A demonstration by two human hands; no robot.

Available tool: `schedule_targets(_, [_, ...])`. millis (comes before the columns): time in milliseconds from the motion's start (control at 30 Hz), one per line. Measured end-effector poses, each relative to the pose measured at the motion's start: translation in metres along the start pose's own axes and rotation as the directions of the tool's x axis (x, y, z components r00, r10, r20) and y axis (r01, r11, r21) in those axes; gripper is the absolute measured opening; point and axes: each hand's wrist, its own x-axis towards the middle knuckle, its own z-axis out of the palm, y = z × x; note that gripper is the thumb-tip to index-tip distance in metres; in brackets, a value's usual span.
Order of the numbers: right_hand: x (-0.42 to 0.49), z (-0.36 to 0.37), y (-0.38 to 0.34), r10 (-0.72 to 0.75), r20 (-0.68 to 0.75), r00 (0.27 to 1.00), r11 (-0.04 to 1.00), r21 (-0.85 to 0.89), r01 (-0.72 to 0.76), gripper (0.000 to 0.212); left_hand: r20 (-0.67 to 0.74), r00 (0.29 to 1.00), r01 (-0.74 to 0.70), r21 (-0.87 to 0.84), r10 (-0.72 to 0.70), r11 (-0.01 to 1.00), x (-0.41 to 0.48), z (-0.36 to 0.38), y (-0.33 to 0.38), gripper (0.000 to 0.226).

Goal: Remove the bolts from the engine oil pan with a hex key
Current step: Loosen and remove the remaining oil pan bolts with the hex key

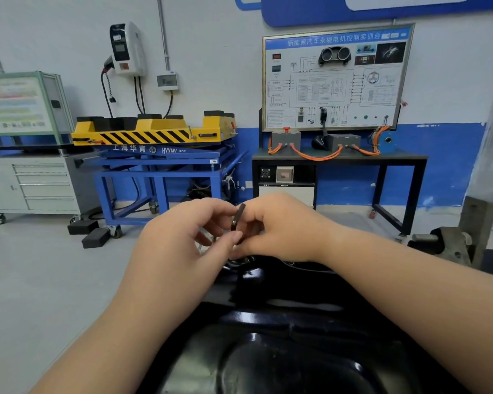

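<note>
The glossy black engine oil pan (268, 345) fills the lower middle of the head view. Above its far end my two hands meet around a dark hex key (237, 216), whose short arm sticks up between them. My left hand (180, 237) pinches the key with thumb and fingers from the left. From the right, my right hand (279, 228) has its fingers curled round the key. The key's lower part and the bolt under it are hidden by my fingers. A bit of shiny metal (239, 261) shows just below the hands at the pan's far rim.
A blue lift cart with a yellow and black striped top (154, 132) stands behind on the left, with black blocks (94, 237) on the floor. A training board on a black table (339, 157) is behind on the right. A grey metal engine stand part (453, 240) sits at right.
</note>
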Motion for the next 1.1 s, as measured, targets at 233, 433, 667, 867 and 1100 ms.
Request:
schedule_targets(233, [-0.0032, -0.0026, -0.003, -0.006, 0.107, 0.994, 0.998, 0.066, -0.002, 0.009, 0.106, 0.983, -0.162, 0.154, 0.147, 0.975, -0.0011, -0.001, 0.0026, 0.027])
schedule_targets(433, [-0.0054, -0.0024, -0.0034, -0.033, 0.09, 0.995, 0.999, 0.022, 0.031, 0.011, 0.1, 0.98, -0.186, 0.122, 0.174, 0.975, -0.0008, -0.0013, 0.0009, 0.04])
schedule_targets(667, [-0.0017, -0.0055, 0.0009, -0.023, -0.01, 1.0, 0.999, -0.027, 0.023, 0.005, 0.161, 0.975, -0.15, -0.017, 0.151, 0.988, -0.0019, -0.0029, -0.0007, 0.041])
schedule_targets(867, [0.0013, -0.0031, 0.0024, -0.017, -0.045, 0.999, 0.999, -0.03, 0.016, 0.017, 0.036, 0.999, 0.008, -0.033, -0.007, 0.999, -0.0015, -0.0001, -0.004, 0.028])
schedule_targets(1100, [0.001, -0.0008, 0.0016, -0.024, -0.048, 0.999, 0.999, -0.024, 0.023, 0.038, -0.029, 0.99, 0.136, -0.069, -0.139, 0.988, -0.0011, 0.0, -0.0027, 0.028])
